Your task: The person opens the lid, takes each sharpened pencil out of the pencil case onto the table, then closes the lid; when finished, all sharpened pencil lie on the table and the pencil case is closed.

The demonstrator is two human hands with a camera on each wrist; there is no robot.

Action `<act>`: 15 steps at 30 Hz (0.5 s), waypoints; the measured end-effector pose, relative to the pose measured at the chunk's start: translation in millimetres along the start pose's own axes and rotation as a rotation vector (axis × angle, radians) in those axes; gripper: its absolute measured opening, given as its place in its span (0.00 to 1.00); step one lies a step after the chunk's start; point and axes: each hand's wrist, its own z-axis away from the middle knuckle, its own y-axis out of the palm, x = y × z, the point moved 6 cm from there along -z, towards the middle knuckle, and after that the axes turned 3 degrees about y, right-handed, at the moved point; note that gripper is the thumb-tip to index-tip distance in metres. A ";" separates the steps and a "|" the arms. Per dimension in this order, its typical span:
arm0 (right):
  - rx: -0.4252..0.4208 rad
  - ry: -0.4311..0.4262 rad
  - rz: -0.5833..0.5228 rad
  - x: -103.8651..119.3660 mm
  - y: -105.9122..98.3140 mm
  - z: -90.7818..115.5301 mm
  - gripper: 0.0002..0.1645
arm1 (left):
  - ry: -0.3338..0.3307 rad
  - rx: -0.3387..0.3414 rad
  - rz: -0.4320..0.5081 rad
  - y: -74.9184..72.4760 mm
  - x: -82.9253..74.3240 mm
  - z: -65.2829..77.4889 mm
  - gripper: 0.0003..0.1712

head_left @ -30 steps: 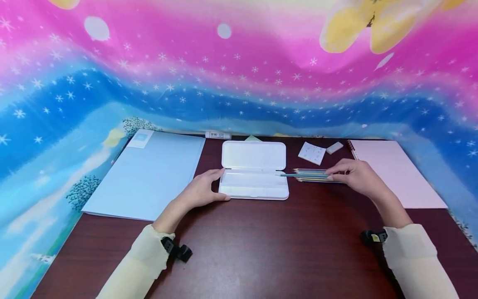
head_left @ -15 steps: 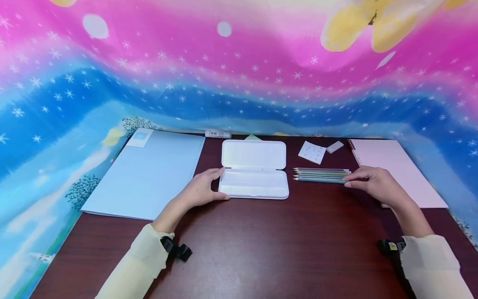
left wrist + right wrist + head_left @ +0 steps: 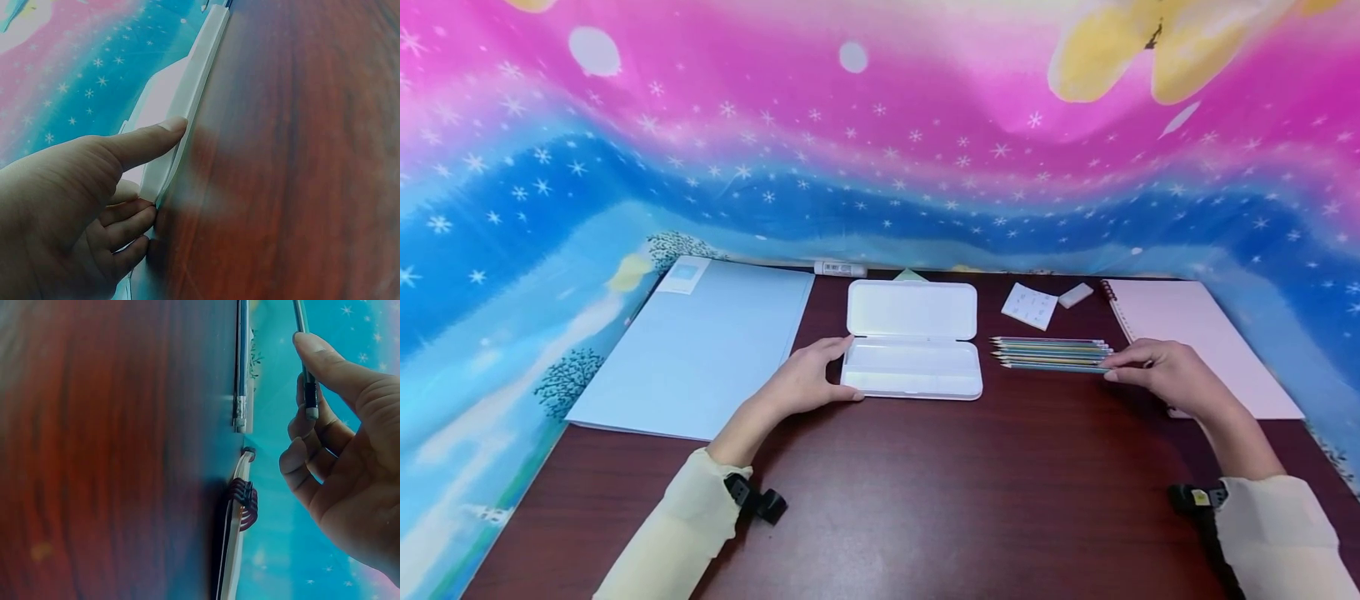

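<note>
A white pencil case (image 3: 912, 310) lies with its lid laid back on the dark wooden table (image 3: 910, 500); its tray holds nothing. My left hand (image 3: 801, 379) grips the case's left end. In the left wrist view the thumb (image 3: 156, 139) rests along the front edge and the other fingers are bent at the end. To the right of the case lies a row of several pencils (image 3: 1045, 348), tips toward it. My right hand (image 3: 1176, 375) pinches one pencil (image 3: 310, 394) near its eraser end, thumb against fingers. In the right wrist view this pencil shows apart from the others.
A light blue folder (image 3: 700, 350) lies at the left and a pink spiral notebook (image 3: 1210, 350) at the right. Behind the pencils are a small white paper (image 3: 1030, 306) and an eraser (image 3: 1076, 295). A white tube (image 3: 840, 269) sits by the patterned cloth (image 3: 880, 167) at the back.
My right hand has drawn back to the right with a pencil that earlier reached over the case's edge; it is now along the row's near side. The left hand stays on the case.
</note>
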 end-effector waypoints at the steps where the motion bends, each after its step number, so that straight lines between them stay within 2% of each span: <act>1: 0.007 0.007 0.003 -1.3 0.0 -0.3 0.11 | -0.001 -0.001 -0.001 -0.2 0.0 0.2 0.57; 10: 0.028 0.016 0.075 -8.7 3.2 -7.9 0.07 | -0.007 0.007 -0.008 -0.6 0.5 0.4 0.57; 15: 0.042 0.017 0.077 -9.1 5.6 -11.8 0.07 | -0.008 0.008 -0.004 0.3 0.4 0.0 0.57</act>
